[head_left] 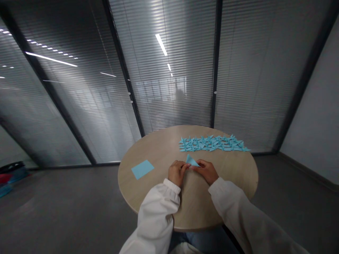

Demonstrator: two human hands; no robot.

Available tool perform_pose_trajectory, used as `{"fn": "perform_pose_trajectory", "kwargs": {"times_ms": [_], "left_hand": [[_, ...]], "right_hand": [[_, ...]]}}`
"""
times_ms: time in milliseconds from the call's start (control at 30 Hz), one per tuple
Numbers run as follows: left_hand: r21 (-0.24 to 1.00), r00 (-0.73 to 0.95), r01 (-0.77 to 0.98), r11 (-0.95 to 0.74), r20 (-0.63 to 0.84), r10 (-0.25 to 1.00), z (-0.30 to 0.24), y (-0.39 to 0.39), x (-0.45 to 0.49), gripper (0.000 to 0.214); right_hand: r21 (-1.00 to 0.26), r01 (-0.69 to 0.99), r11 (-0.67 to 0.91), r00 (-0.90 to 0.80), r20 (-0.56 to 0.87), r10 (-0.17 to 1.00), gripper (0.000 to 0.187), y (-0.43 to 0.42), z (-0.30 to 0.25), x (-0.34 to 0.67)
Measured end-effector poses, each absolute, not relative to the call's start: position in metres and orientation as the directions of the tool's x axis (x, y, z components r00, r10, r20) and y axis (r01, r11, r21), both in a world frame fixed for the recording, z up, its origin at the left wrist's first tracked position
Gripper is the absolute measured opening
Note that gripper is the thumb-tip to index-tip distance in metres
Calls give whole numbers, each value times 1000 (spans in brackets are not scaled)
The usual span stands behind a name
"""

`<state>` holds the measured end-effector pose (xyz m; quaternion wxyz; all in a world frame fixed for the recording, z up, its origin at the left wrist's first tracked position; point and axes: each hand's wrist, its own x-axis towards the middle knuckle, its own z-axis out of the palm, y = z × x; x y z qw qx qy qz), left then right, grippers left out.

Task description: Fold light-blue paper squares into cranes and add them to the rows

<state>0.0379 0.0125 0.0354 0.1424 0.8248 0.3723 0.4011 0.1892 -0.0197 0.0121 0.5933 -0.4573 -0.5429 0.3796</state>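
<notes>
Between my two hands is a piece of blue paper (191,161), folded to a triangular shape with one corner pointing up and away from me. My left hand (177,172) pinches its lower left edge between thumb and fingers. On the other side, my right hand (206,170) grips the lower right edge, fingers closed on it. The fingers hide the paper's near edge. Both hands are just above or on the round wooden table (159,141); I cannot tell which.
A flat blue paper sheet (142,169) lies on the table to the left. Rows of folded blue paper cranes (212,143) stand at the back right. Behind the table is a glass partition with blinds (174,106). Red and blue items (5,183) sit on the floor far left.
</notes>
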Motion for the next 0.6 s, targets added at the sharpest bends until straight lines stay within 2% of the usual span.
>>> {"fn": "perform_pose_trajectory", "kwargs": {"times_ms": [367,600], "left_hand": [[542,375,500,-676,568,733,36,13,39,30],[585,338,482,-652,562,755,37,13,37,33]], "right_hand": [[-975,-51,216,144,206,968,32,-18,10,191],[-968,-97,232,190,211,959,31,-18,11,195]]}}
